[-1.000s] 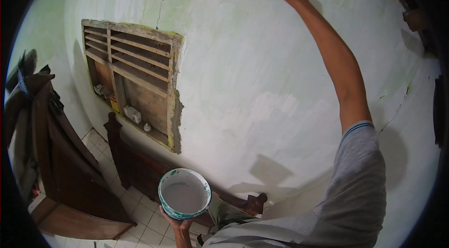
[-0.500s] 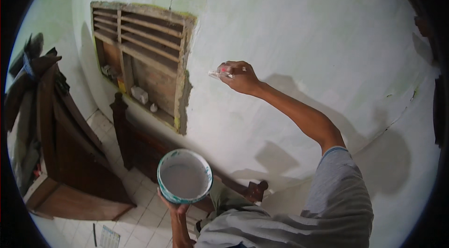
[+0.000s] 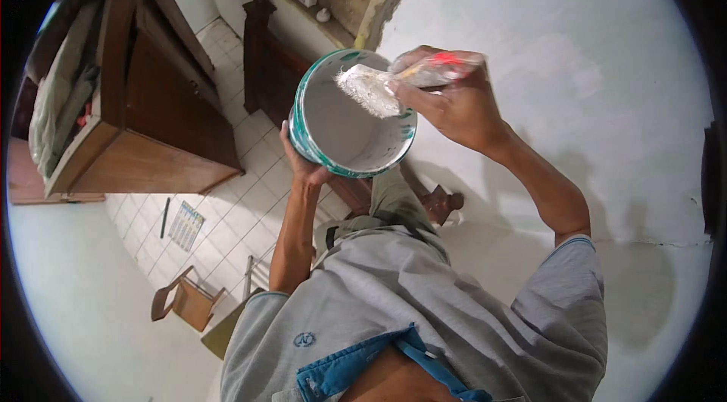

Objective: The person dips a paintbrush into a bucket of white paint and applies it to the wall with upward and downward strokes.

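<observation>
My left hand [image 3: 306, 163] grips a paint bucket [image 3: 300, 125] by its lower left side. The bucket is white with green smears around its rim, and pale greyish-white paint [image 3: 337, 123] lies inside. In my right hand [image 3: 463, 110] is a paintbrush [image 3: 371, 90], its fingers closed around the handle, which shows a red patch. White paint coats the bristles. They hang over the right part of the bucket's opening, pointing left; whether they touch the paint I cannot tell.
A white-painted wall [image 3: 545, 46] rises on the right. Small items stand on the ledge [image 3: 333, 25] of a framed wall opening. At left is a brown wooden cabinet [image 3: 170, 103]; below it a wooden chair [image 3: 191, 302] stands on the tiled floor [image 3: 257, 148]. Dark wooden furniture [image 3: 265, 61] lines the wall.
My right hand has brought the paintbrush from the wall down over the bucket. The bucket sits higher and further right in view, and the view has tilted downward.
</observation>
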`<action>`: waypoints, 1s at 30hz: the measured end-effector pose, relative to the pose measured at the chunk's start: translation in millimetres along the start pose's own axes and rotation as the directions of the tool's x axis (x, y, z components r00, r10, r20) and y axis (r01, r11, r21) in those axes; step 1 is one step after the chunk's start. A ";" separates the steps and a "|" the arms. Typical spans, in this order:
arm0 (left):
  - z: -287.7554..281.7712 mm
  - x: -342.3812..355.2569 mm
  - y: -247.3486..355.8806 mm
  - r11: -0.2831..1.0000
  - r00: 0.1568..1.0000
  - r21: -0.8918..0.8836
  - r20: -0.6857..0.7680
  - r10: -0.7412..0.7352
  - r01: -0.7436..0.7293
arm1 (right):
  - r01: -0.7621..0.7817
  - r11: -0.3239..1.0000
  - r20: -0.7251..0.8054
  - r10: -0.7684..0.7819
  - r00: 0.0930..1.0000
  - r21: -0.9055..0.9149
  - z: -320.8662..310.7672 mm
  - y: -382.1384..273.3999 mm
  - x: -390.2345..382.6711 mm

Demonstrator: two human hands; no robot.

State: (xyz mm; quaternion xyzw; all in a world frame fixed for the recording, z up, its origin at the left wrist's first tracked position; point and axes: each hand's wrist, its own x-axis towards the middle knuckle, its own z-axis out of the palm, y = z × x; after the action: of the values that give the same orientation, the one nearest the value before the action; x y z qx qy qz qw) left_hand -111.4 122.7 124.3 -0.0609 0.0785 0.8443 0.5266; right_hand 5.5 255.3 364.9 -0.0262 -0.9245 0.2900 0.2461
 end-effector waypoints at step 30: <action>15.0 2.1 4.7 0.997 0.994 -0.018 0.074 -0.079 0.081 | -0.330 0.525 -0.009 0.541 0.841 0.785 30.1 55.2 -17.7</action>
State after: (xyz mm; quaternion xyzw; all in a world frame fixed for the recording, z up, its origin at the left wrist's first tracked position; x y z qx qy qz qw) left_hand -116.8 125.4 138.9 -0.0386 0.0481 0.8249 0.5619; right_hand 1.7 282.0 305.5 -0.1898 -0.6400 0.6948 0.2677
